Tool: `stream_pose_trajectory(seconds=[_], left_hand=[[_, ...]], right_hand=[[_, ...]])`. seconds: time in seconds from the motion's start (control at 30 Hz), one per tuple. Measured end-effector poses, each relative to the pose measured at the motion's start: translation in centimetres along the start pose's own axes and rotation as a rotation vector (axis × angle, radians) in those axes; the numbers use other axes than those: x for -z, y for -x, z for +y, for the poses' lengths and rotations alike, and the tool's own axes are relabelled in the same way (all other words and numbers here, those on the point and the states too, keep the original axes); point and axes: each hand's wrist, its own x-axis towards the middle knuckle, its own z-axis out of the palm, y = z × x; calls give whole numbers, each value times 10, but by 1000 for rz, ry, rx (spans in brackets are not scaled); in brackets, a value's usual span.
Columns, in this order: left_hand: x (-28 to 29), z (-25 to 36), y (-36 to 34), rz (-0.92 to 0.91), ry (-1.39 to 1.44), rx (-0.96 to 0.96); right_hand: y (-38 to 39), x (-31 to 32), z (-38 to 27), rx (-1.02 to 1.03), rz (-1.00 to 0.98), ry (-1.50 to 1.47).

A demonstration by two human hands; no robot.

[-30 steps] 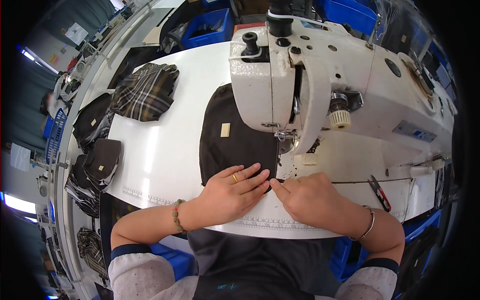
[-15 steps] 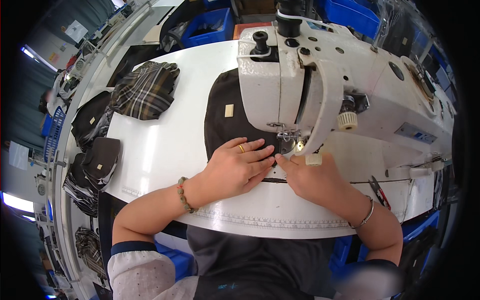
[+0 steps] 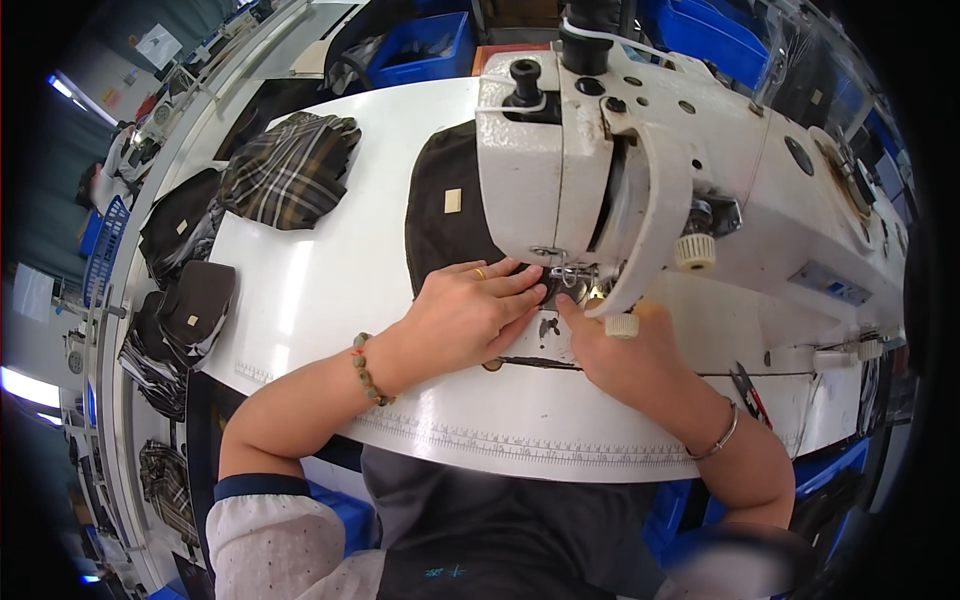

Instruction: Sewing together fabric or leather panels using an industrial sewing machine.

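Note:
A dark brown fabric panel with a small pale tag lies on the white table, partly under the head of a sewing machine. My left hand rests flat on the panel's near part, fingers stretched toward the presser foot. Just right of its fingertips, my right hand has one finger stretched out beside the foot, over the metal plate. Its other fingers are partly hidden behind the machine's lower knob. Neither hand grips the cloth visibly.
Plaid fabric lies at the table's left, with stacked dark pieces beyond its left edge. Red-handled snips lie near my right wrist. A printed ruler strip follows the near edge. Blue bins stand behind.
The dark panel has slid away from me under the machine, leaving more of the metal plate bare. My left fingers have drawn closer together. The whole view has shifted slightly.

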Motion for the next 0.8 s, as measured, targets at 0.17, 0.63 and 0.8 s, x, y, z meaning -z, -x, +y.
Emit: stream_pose_trajectory(seconds=[0.17, 0.63, 0.8], left_hand=[[0, 8, -4, -8, -84, 15], [6, 38, 3, -104, -146, 91], [2, 47, 9, -79, -110, 66]], right_hand=[[-1, 5, 3, 0, 25, 7], [2, 0, -3, -36, 16, 12], [3, 1, -1, -14, -35, 32]])
